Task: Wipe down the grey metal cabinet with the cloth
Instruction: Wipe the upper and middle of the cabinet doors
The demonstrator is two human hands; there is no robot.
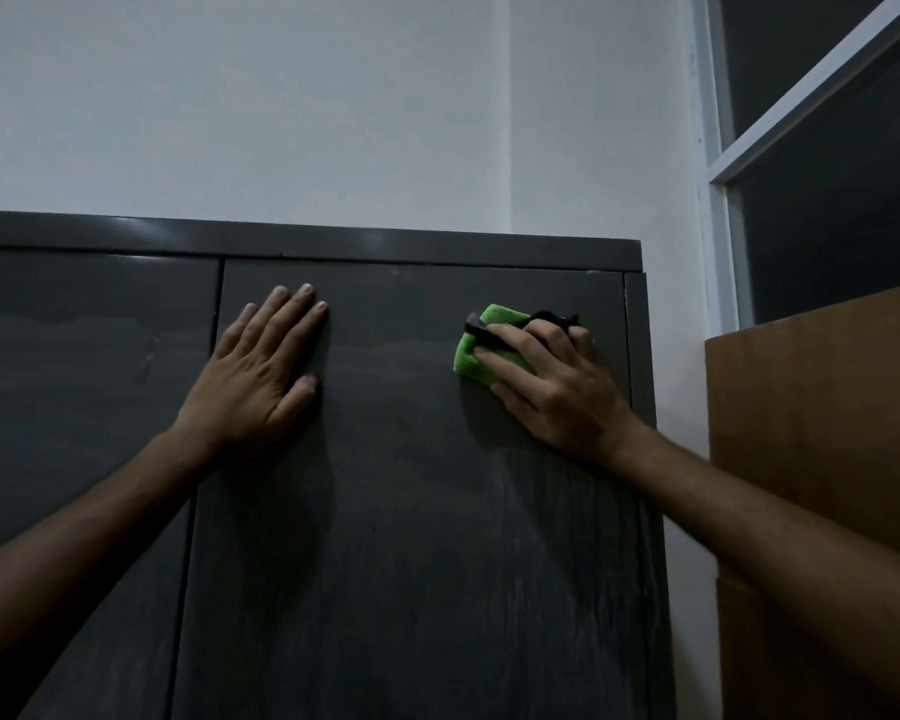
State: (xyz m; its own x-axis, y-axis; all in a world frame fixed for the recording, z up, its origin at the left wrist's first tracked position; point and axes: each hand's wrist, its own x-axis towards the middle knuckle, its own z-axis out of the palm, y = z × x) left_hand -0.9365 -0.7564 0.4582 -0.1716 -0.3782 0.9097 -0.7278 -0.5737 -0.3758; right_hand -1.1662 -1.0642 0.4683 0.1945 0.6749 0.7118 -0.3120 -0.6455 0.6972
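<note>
Cabinet [417,511]: grey metal, two doors, stands against the white wall [281,96] with its right side close to a brown cardboard box [822,433]. Cloth [476,356]: green with a dark trim, bunched up, pressed flat to the right-hand door near that door's upper right corner, a little below the cabinet's top edge. Right hand [552,379] has its fingers curled over the cloth and grips it against the metal; the heel of the hand sits lower on the door, probably to put weight behind the wipe. Left hand [263,363] lies open, fingers straight and close together, palm flat on the same door near its upper left corner, just right of the seam between the two doors. It holds nothing; my reading is that it braces the door so the panel does not flex or swing under pressure. Door surface below the hands shows faint vertical streaks; a wavy mark runs across both doors at about hand height. Whether these are damp traces or dust I cannot tell. Judgement: wiping under way on the upper right door; lower panel and left door likely remain.
</note>
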